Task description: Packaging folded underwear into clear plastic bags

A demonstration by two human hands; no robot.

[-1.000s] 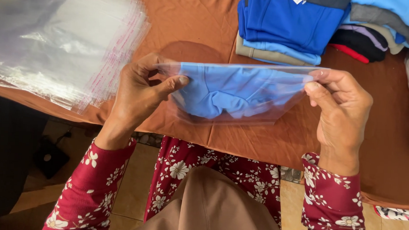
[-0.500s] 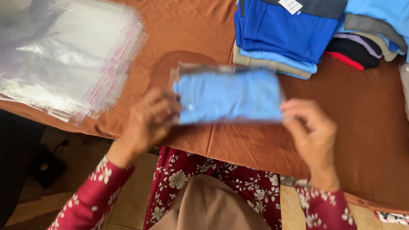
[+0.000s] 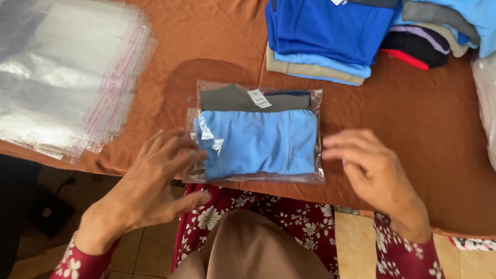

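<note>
Brown cloth (image 3: 424, 134) covers the table from edge to edge, and beyond its near edge a tiled floor (image 3: 360, 242) shows beneath the person's flowered red sleeves. On the cloth at the far left lies one fanned stack of clear plastic bags (image 3: 58, 78), their pink-edged flaps facing right. At the top middle sits one pile of folded garments (image 3: 328, 32), dark blue on top with pale blue and tan layers under it; a second, looser heap of clothes (image 3: 438, 30) rests just beside it on the right. One white plastic-wrapped bundle (image 3: 494, 104) shows at the right edge.

Near the table's front edge, in the middle, lies one bagged garment (image 3: 256, 134): a light blue folded piece with a grey band, sealed in a clear sleeve. It lies flat, its long axis running left to right, the grey band and small white tag toward the far side.

The left hand (image 3: 153, 180) has its fingers spread and loose, the tips touching the bag's left edge. The right hand (image 3: 368, 165) hovers just beside the bag's right edge, fingers relaxed and holding nothing.
</note>
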